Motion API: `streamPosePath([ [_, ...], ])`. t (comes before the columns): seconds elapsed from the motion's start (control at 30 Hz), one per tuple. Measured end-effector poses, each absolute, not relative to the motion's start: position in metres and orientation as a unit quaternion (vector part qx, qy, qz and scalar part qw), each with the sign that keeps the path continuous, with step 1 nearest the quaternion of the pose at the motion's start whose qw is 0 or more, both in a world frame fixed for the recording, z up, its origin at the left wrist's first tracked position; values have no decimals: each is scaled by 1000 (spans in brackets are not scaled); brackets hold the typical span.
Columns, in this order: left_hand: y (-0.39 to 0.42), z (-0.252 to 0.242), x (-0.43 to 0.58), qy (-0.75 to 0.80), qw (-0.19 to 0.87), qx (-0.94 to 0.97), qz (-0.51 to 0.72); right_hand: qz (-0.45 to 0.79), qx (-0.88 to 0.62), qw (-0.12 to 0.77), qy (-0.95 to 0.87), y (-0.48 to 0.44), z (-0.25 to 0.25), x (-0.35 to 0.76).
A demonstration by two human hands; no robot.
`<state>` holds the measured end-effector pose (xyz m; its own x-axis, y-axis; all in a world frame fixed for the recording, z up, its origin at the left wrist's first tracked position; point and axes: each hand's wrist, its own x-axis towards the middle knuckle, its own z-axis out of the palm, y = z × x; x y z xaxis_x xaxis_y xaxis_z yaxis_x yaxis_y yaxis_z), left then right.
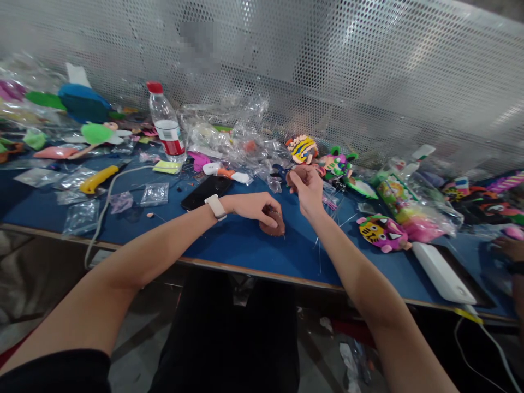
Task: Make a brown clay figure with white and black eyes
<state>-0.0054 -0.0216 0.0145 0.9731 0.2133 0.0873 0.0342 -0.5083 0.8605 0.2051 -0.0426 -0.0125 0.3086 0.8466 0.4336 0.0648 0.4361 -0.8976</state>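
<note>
My left hand (258,208), with a pale watch band on its wrist, is closed on a brown rounded piece (273,226) low over the front of the blue table (233,237). Farther back and to the right, my right hand (310,191) pinches another brown rounded piece (295,176) between thumb and fingers. The material of both pieces is unclear, and the fingers partly cover them. A dark phone (208,191) lies behind my left wrist. Just beyond my right hand sits a striped yellow, blue and orange craft figure (302,149).
Behind stands a perforated metal panel (262,60). A red-capped bottle (167,128), a yellow-handled cutter (98,179) and a white cable (107,204) are at left. Rightward lie a colourful animal-face craft (382,233) and a white device (444,273). Another person's hand (510,250) shows at the right edge.
</note>
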Motion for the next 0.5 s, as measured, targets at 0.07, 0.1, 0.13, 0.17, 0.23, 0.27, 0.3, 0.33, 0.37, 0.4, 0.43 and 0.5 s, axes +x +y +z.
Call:
streamPosePath([
  [0.07, -21, 12, -5, 108, 527, 834, 124, 277, -446, 676, -518, -44, -11, 205],
  [0.1, -21, 11, -5, 131, 550, 812, 143, 271, -447, 675, -520, -44, -11, 205],
  [0.13, -21, 9, -5, 152, 573, 789, 160, 267, -447, 676, -522, -45, -10, 205],
  [0.17, -20, 6, -5, 167, 592, 769, 175, 263, -447, 678, -521, -45, -10, 204],
  [0.23, -18, 1, -4, 180, 614, 743, 197, 261, -445, 686, -513, -46, -8, 204],
  [0.27, -17, -1, -3, 181, 616, 739, 204, 258, -444, 691, -509, -46, -8, 203],
  [0.3, -16, -4, -2, 182, 616, 737, 211, 253, -443, 696, -506, -46, -7, 203],
  [0.33, -15, -6, -2, 185, 614, 736, 216, 246, -444, 697, -506, -46, -6, 203],
  [0.37, -14, -8, -1, 190, 611, 736, 223, 239, -445, 697, -509, -46, -6, 204],
  [0.4, -13, -9, 0, 197, 606, 736, 230, 232, -447, 695, -513, -46, -6, 204],
  [0.43, -13, -10, 1, 205, 601, 734, 239, 226, -447, 693, -518, -46, -6, 204],
  [0.5, -13, -11, 3, 226, 597, 726, 256, 221, -445, 690, -526, -46, -6, 204],
])
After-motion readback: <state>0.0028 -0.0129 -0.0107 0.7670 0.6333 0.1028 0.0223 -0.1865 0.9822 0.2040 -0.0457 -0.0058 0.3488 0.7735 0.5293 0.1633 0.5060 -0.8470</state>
